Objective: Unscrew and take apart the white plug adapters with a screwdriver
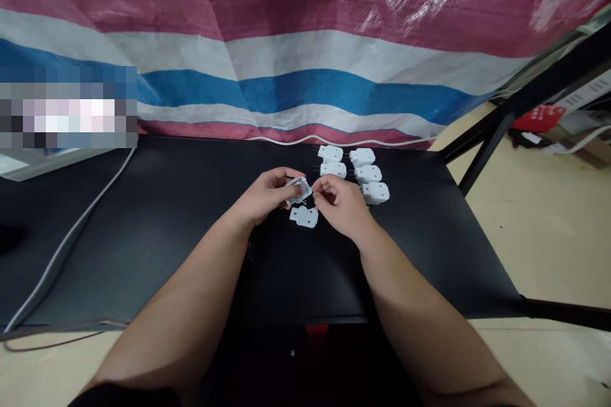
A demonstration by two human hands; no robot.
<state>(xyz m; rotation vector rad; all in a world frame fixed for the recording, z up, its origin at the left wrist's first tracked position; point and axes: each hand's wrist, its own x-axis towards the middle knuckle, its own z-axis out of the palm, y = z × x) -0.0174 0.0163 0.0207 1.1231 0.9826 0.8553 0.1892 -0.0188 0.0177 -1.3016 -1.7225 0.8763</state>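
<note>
My left hand [267, 194] is closed around a small white plastic housing [298, 191], its hollow inner side turned up and the thumb pressing into it. Against the housing's right edge, my right hand [340, 203] pinches a thin wire-like piece [313, 191] between thumb and forefinger; most of it is hidden. Just below the hands, a flat white plastic cover [304, 217] with holes lies on the black table. Beyond my right hand are several white plastic units, among them a near one [375, 193] and a far one [330, 153], with thin pins sticking out leftward.
The black table [181, 280] ends at a striped plastic sheet [296, 89] behind. A white cable [315, 138] runs along the back edge, and a grey cable [71, 235] crosses the left side. Black frame bars [496, 130] stand at the right. A pale device [57, 162] sits far left.
</note>
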